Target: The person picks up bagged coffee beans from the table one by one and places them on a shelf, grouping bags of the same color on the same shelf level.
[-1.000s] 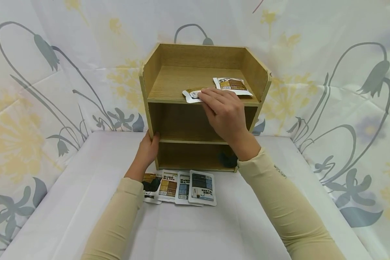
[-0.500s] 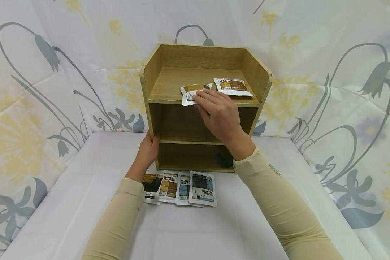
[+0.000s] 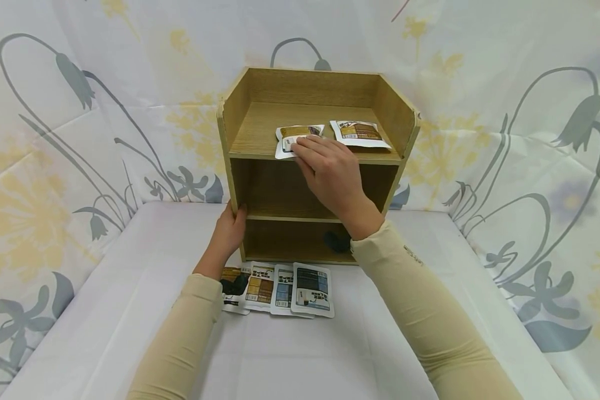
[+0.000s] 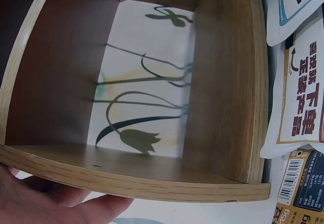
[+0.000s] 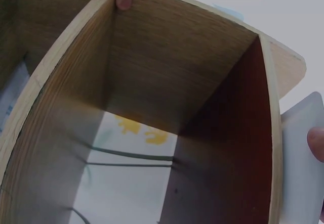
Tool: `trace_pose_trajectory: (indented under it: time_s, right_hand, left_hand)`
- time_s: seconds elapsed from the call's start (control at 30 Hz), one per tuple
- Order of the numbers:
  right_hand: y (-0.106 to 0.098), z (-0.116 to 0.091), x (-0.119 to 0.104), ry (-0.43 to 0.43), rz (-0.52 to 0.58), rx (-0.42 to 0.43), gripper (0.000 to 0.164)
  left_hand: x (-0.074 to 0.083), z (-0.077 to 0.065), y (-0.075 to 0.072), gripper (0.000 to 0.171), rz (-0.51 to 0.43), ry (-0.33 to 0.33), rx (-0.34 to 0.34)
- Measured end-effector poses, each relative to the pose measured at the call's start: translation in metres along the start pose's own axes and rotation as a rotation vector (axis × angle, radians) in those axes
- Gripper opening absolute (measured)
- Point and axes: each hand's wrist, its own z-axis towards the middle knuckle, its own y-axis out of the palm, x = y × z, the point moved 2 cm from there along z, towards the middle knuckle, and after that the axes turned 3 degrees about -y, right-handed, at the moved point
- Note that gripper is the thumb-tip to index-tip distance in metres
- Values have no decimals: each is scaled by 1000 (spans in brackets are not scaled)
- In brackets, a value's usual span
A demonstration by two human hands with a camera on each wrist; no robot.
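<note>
My right hand (image 3: 331,172) pinches a white-edged packet with a brown and gold label (image 3: 287,141) at the front of the top board. In the right wrist view the packet's plain back (image 5: 301,158) shows beside the board. On that same board, to the right, lies a second packet (image 3: 360,133). My left hand (image 3: 227,228) grips the left side panel of the small wooden shelf (image 3: 310,218), its thumb on the front edge. Seen from the left wrist, the fingers of that hand (image 4: 106,206) lie along the panel's outer face.
Several packets (image 3: 312,289) overlap in a row on the white cloth (image 3: 305,355) before the shelf. A dark object (image 3: 336,241) appears in the lower compartment at the right. A flower-printed curtain (image 3: 145,83) hangs behind and at both sides.
My right hand has slid a little to the left with the packet, which shows more of its label and sits farther from the second packet. The left hand keeps its grip.
</note>
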Motion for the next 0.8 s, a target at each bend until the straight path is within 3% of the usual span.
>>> trace_pose_trajectory:
  time_s: [0.8]
  right_hand:
    - [23, 19, -1, 72, -8, -71, 25]
  left_hand:
    - [0, 1, 0, 57, 9, 12, 11]
